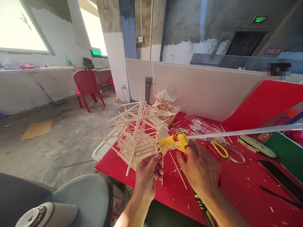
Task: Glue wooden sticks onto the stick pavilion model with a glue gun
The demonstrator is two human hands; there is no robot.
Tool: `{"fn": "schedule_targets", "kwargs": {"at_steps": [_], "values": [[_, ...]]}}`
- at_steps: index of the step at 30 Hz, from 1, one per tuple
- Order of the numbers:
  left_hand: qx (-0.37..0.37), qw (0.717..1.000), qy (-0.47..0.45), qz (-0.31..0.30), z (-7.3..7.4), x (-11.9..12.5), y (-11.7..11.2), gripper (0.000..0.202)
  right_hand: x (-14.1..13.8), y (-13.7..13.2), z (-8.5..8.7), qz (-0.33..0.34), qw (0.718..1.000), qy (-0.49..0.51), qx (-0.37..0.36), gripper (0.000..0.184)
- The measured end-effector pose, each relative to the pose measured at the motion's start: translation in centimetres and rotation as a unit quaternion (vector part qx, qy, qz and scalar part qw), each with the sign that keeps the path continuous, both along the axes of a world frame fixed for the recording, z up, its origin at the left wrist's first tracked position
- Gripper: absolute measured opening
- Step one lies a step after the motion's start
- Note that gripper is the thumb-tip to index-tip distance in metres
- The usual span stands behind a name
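My right hand (201, 167) is wrapped around a yellow hot glue gun (175, 142), with a long clear glue stick (236, 130) sticking out of its back. The nozzle points left and meets the near right side of a pavilion-like model (139, 138) built from thin wooden sticks. Closed at the model's near lower edge is my left hand (148, 171), thumb and fingers pinching the stickwork there. The exact stick between the fingertips is partly hidden. A loose thin stick (178, 170) lies on the red tabletop between my hands.
Behind stands a second roofed stick model (165, 101). Bundled sticks (205, 129), yellow-handled scissors (220, 149) and a phone (280, 178) lie to the right on the red table (236, 195). At lower left, a grey stool (92, 195) bears a white bottle (49, 214). Pale boards (201, 91) edge the back.
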State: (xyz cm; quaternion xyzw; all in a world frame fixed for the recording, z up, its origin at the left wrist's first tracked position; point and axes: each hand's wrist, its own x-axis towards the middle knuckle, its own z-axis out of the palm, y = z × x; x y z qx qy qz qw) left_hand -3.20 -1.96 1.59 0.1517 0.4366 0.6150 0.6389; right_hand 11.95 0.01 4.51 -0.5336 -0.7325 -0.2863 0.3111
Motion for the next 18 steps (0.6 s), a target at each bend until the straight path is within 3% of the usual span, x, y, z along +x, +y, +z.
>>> {"fn": "schedule_targets", "kwargs": {"at_steps": [10,18], "values": [[0.001,1.0,0.008,-0.003,0.1,0.0,-0.4,0.037,0.4,-1.2,1.3,-0.018,1.0,-0.023,0.005,0.011],[0.009,1.0,0.01,-0.005,0.1,0.1,-0.6,0.036,1.3,-2.2,1.1,0.006,0.999,-0.048,0.01,0.015]]}}
